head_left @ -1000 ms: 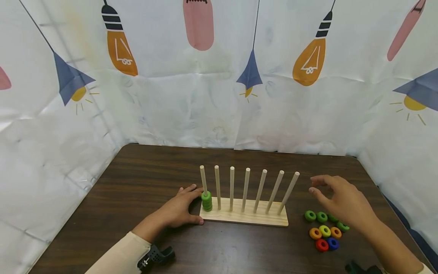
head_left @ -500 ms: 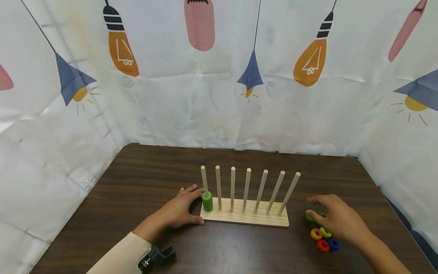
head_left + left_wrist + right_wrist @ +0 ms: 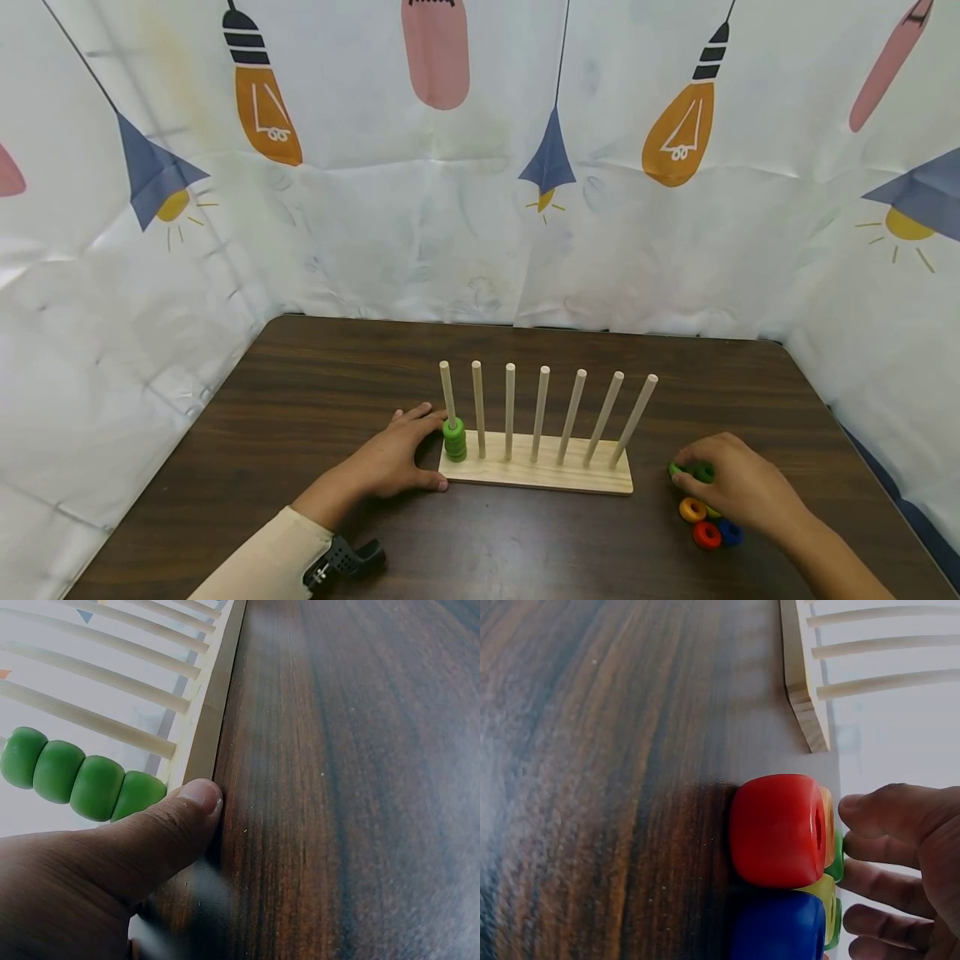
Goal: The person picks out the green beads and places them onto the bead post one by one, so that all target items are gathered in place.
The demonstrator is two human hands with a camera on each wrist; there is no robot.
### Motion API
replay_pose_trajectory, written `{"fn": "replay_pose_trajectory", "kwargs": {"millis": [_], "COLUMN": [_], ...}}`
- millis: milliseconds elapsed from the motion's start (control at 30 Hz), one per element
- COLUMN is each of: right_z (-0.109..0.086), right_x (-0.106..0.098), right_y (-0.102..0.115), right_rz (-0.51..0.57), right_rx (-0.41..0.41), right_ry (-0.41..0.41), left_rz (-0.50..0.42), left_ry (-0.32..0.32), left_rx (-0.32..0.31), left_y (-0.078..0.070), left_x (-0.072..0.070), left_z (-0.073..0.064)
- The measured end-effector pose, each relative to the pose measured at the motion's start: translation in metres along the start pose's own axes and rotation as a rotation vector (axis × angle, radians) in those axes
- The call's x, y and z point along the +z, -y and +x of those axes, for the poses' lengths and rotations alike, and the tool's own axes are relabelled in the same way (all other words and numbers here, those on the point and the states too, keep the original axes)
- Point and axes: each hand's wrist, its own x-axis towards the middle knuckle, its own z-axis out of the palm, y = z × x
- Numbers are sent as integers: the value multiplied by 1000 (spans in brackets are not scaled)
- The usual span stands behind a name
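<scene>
Head view: right hand (image 3: 738,483) has come down among green rings (image 3: 697,473), right of the rack (image 3: 519,473); can't tell whether pinching.
Left hand (image 3: 397,460): grips rack's left end, seemingly steadying it.

One board (image 3: 517,472), seven pegs (image 3: 539,415), four stacked green rings (image 3: 453,442), one red ring (image 3: 776,832) and one blue ring (image 3: 780,926) show, others (image 3: 823,891) part-hidden.

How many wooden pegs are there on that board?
7, in one row along the wooden board: the leftmost peg runs through stacked green beads; six bare pegs stand to its right. All seven tops show, so none seems hidden.
</scene>
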Motion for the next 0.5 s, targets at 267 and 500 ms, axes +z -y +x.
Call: {"fn": "replay_pose_trajectory", "kwargs": {"millis": [267, 500], "right_z": [2, 6], "right_x": [4, 9], "right_y": [0, 1], "right_rz": [-17, -25], "right_rx": [-7, 0], "right_ry": [-28, -28], "left_rz": [6, 8], "left_ry": [-7, -6], "left_rx": [4, 7], "left_y": [0, 0], "left_x": [-1, 0], "left_z": [-1, -1]}}
